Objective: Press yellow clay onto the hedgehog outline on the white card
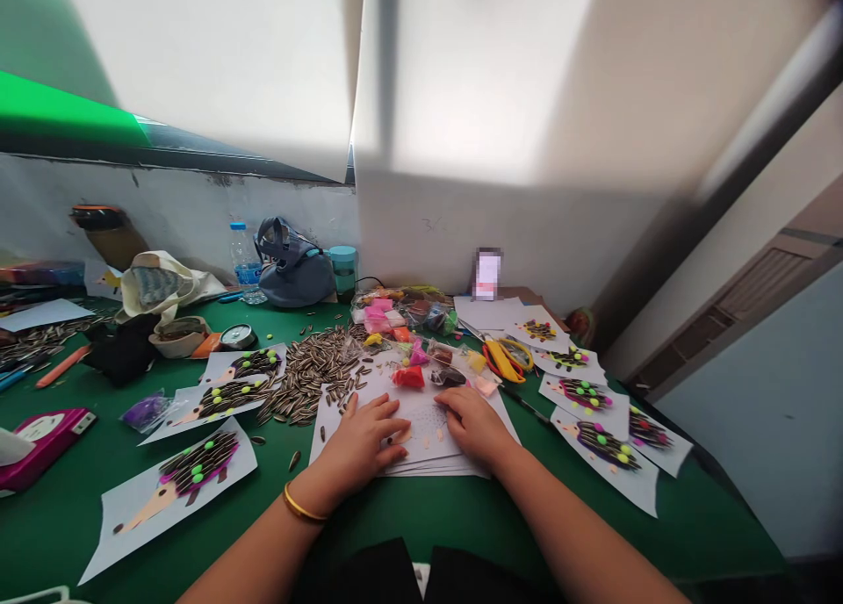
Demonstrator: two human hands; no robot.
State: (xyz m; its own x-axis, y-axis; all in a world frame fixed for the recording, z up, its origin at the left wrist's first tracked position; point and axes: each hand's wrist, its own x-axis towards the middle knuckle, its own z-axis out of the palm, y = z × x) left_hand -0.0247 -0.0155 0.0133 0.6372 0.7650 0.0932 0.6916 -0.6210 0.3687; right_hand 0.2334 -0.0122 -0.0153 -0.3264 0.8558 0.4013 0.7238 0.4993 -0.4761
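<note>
My left hand (369, 433) lies on the sheet of white paper (497, 415) with its fingers spread and holds nothing. Under and beside its fingertips are small peach clay pieces and a drawn spiky outline (427, 418). On the sheet's right part rests my right hand (475, 424), fingers loosely bent and touching the paper beside the drawing; nothing shows in it. Just beyond the hands lie a red packet of modelling clay (408, 377), a dark packet (449, 377) and a peach one (486, 386). More sheets sit beneath this one.
A heap of sunflower seeds (309, 376) spreads left of the paper. Hedgehog pictures made with seeds lie at left (190, 481) and right (602, 446). Yellow scissors (507, 358) and a black pen (527, 406) are to the right. A phone (487, 275) stands against the wall.
</note>
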